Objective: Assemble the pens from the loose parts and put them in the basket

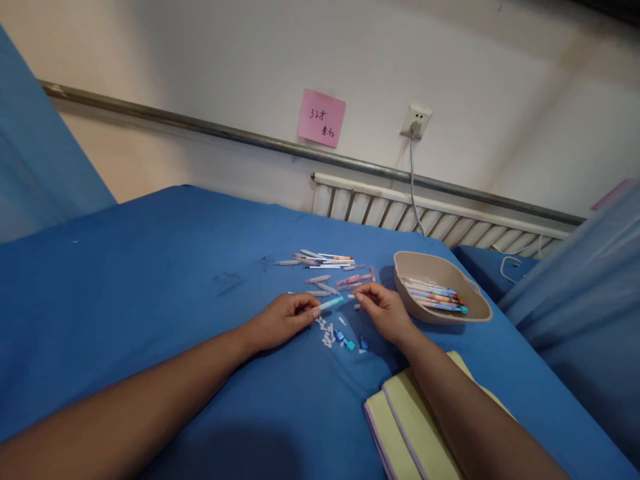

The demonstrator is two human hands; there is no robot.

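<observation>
My left hand (287, 319) rests on the blue table (150, 287) and pinches a light blue pen barrel (332, 303) that points to the right. My right hand (383, 308) is curled just right of it, fingertips pinched on a small pale piece I cannot make out. Between and below the hands lie several small white and blue pen parts (336, 333). Beyond the hands is a loose scatter of pen barrels and refills (330, 267).
A beige oval tray (477, 308) holding several finished pens (435, 295) stands to the right of my right hand. A yellow notebook (405, 427) lies under my right forearm. A radiator (430, 217), wall socket and pink note are behind the table.
</observation>
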